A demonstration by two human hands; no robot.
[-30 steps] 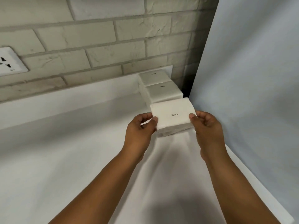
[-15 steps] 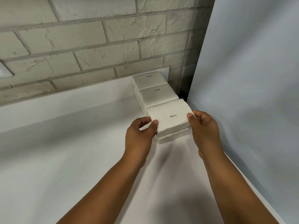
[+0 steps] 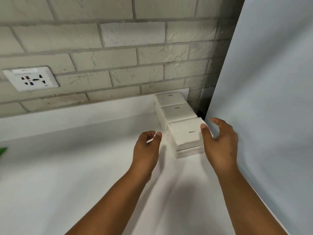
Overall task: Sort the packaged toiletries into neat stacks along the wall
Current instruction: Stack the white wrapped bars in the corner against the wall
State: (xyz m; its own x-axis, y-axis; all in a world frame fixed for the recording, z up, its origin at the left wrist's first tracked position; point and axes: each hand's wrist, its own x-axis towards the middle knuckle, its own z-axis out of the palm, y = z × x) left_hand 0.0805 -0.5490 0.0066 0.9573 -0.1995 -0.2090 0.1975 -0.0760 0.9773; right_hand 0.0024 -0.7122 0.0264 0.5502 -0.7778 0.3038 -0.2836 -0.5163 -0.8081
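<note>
Both hands had let go: the left hand [image 3: 147,146] hung loosely curled beside the white plastic-wrapped toiletry pack [image 3: 185,134], the right hand [image 3: 220,143] spread open. The pack now topped the nearest stack on the white surface [image 3: 84,167], so this placement looked finished.

Both hands [image 3: 147,146] [image 3: 220,143] open beside nearest white pack stack [image 3: 185,134].

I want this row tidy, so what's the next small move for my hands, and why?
Probably nudge the nearest pack square on the pack below it: it seems to sit slightly askew there. The left hand is off it, empty, and the right hand touches it only with the thumb.
</note>
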